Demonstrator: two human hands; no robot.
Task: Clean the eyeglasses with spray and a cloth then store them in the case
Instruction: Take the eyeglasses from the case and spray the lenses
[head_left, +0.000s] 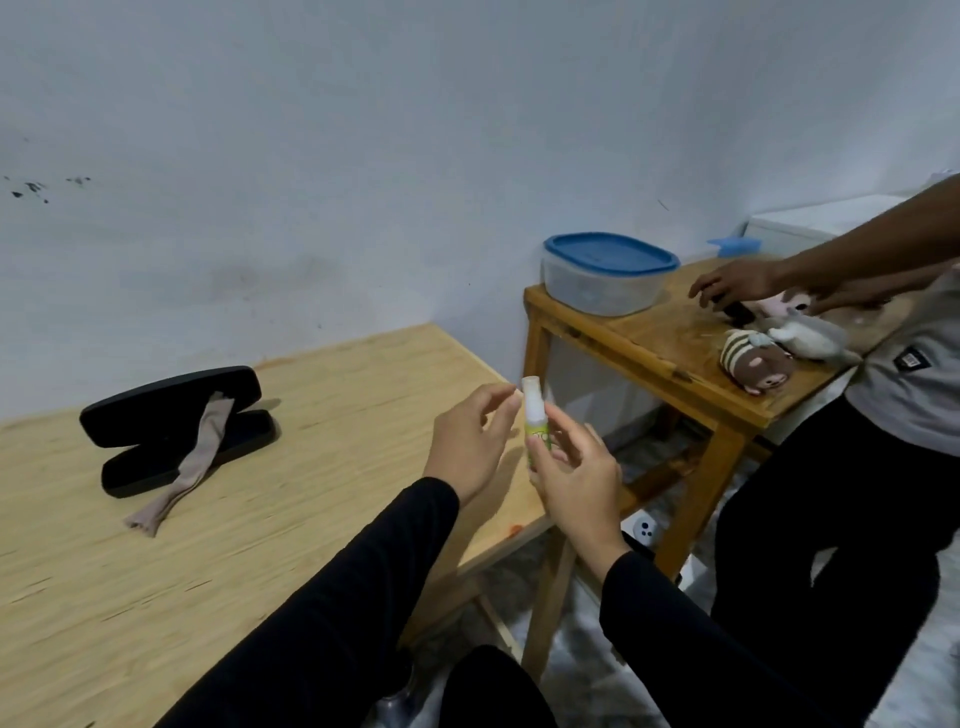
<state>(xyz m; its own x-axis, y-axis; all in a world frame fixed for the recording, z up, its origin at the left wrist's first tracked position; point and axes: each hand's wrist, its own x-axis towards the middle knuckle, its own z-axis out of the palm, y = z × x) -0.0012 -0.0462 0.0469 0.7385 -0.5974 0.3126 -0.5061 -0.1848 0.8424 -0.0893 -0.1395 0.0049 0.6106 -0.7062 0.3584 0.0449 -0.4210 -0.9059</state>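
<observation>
Held upright in the right hand (574, 475), the small spray bottle (536, 423) stands between the thumb and the curled fingers, which close around its green-labelled lower part. Its pale cap points up, above the fingers. Just to the left of this grip, the left hand (470, 441) is raised beside the cap with the fingers loosely bent; its fingertips are very near the cap, but I cannot tell if they touch it, and the hand holds nothing that I can see. Both arms wear black sleeves.

Far to the left of the grip, and further from the person, the black glasses case (174, 428) lies open on the light wooden table (311, 467). A beige cloth (192, 465) hangs out of the case and ends on the table surface. The eyeglasses themselves are not visible to me.

To the right of the grip and behind it stands a smaller wooden side table (660, 348). On it are a clear container with a blue lid (608, 273) and some small plush toys (779, 345). Another person (883, 415), in a grey shirt and dark trousers, reaches over that table with one hand near the toys.
</observation>
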